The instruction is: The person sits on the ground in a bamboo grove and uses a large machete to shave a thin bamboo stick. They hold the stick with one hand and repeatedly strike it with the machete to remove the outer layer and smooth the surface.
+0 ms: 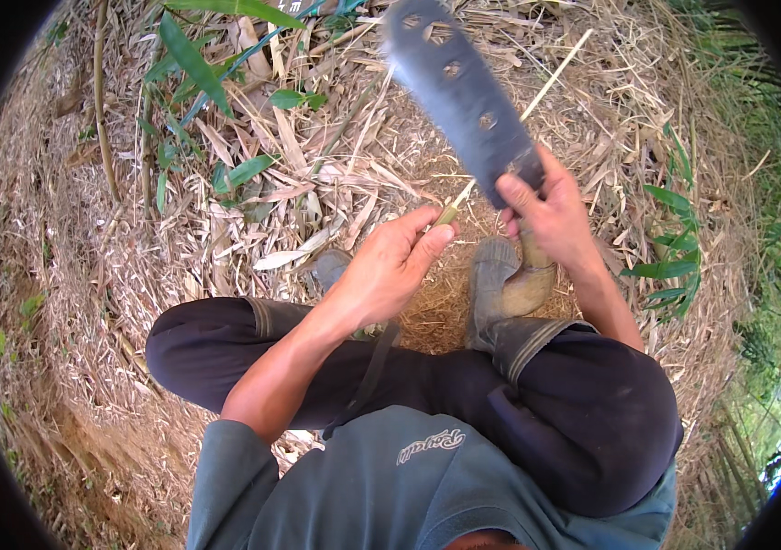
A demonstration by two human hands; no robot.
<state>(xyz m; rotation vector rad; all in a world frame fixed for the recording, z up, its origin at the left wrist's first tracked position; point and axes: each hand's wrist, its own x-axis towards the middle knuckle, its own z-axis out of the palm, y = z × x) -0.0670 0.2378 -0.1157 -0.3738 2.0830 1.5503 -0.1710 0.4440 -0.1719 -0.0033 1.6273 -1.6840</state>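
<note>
My right hand (551, 209) grips a broad machete (464, 96) where its dark blade meets the handle, with my thumb lying on the flat of the blade. Several holes run along the blade, which slants up and to the left. Its curved wooden handle (530, 280) sticks out below my hand, over the boot. Between thumb and fingers, my left hand (392, 258) pinches the near end of a thin pale bamboo strip (557, 73). The strip slants away to the upper right. The blade lies across it and hides its middle part; whether the edge touches it I cannot tell.
Dry bamboo leaves (290, 197) and straw cover the ground. Leafy green shoots (193, 69) stand at the far left, and another green plant (675, 243) is right of my right arm. My bent knees and rubber boots (491, 293) are close below my hands.
</note>
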